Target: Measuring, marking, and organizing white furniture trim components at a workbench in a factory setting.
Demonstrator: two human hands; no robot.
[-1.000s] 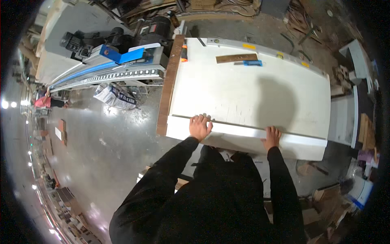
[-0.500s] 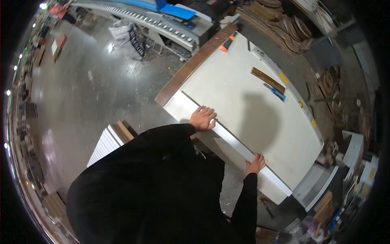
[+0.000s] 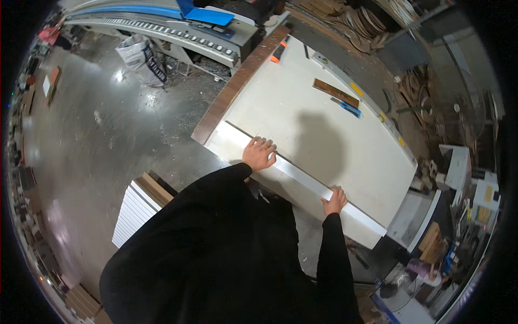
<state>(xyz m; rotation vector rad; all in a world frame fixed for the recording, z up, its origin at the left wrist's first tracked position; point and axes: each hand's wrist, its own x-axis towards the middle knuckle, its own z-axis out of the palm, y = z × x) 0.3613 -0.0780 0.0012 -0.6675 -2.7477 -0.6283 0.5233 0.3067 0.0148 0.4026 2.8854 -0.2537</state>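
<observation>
A long narrow white board (image 3: 302, 176) lies along the near side of a white-topped worktable (image 3: 270, 97). My left hand (image 3: 259, 153) grips it left of its middle, with the fingers curled over its far edge. Farther right, my right hand (image 3: 334, 201) holds the same board in a similar way, the thumb on the near side. Beyond my hands, a blue utility knife (image 3: 349, 108) rests beside a short brown wood strip (image 3: 335, 93). An orange and black utility knife (image 3: 279, 52) is near the table's far left corner.
A brown board (image 3: 237, 83) borders the table's left side; a grey bar with yellow patches (image 3: 356, 88) runs along the far right side. White slatted panels (image 3: 135, 208) stand left of me. A sack (image 3: 141, 60) sits by a long machine (image 3: 156, 26). Another person (image 3: 423, 268) is at lower right.
The whole view has shifted slightly, and the table appears a little farther left. Both hands keep their places on the white board, which shows no clear movement on the table.
</observation>
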